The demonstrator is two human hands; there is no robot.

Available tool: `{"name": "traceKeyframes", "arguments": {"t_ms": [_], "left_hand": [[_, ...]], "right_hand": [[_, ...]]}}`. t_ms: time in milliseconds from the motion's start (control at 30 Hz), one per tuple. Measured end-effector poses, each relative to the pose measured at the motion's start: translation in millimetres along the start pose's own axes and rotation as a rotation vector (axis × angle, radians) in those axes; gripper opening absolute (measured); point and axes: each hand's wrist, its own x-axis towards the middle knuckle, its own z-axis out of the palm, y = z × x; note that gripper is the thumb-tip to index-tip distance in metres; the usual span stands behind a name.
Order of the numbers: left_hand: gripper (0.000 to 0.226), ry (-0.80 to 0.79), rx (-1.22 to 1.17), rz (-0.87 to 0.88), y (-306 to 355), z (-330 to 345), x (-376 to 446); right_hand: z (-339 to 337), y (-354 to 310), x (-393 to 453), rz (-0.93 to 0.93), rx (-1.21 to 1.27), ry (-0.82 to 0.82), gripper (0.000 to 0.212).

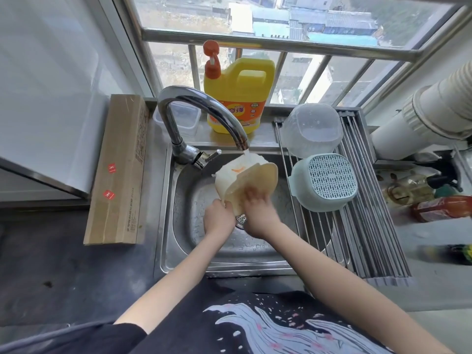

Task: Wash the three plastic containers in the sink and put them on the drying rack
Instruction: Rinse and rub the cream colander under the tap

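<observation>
Daylight from a barred window fell across a steel counter with a sink set into it, rooftops showing far below the glass. Over the middle of the basin, a cream plastic container was tilted on its side under the curved tap, and a stream of water struck its upper wall. The left hand gripped the container's lower rim, fingers curled round the edge. The right hand reached inside the open mouth with its fingers spread flat against the inner wall; they were blurred, so no more could be told of their pose. On the right, a roll-up drying rack of steel rods covered that side of the sink. Two other containers lay upside down on it: a clear plastic bowl at the far end and a pale green colander just nearer, the two touching or nearly so. Behind the tap stood a yellow detergent jug with an orange pump, and a small clear tub sat beside it to the left. A long cardboard box lay along the sink's left edge. Some bottles lay on the counter far right.
</observation>
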Motion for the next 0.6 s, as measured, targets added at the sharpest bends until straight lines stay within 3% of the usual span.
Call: {"name": "traceKeyframes", "arguments": {"t_ms": [100, 200, 300, 400, 500, 600], "left_hand": [[0.047, -0.007, -0.039, -0.048, -0.8, 0.3, -1.9], [0.051, -0.01, -0.111, -0.074, -3.4, -1.7, -0.6], [0.064, 0.0, -0.112, -0.051, -12.8, 7.7, 10.5], [0.07, -0.027, -0.136, -0.061, -13.2, 13.3, 14.4], [0.042, -0.032, -0.139, -0.098, 3.4, 0.7, 2.5], [0.034, -0.08, -0.182, -0.142, 3.0, -7.2, -1.3]], "right_hand": [[-4.8, -10.9, -4.8, -0.202, 0.184, -0.14, 0.081], [-6.1, 1.9, -6.3, 0.006, -0.046, 0.045, 0.076], [-2.7, 3.4, -5.9, 0.166, -0.14, 0.07, 0.08], [0.0, -9.4, -0.9, 0.008, 0.044, -0.035, 0.078], [-3.5, -18.4, -3.5, -0.188, 0.267, -0.09, 0.073], [-14.1, -4.6, -4.7, -0.169, 0.143, -0.053, 0.066]]}}
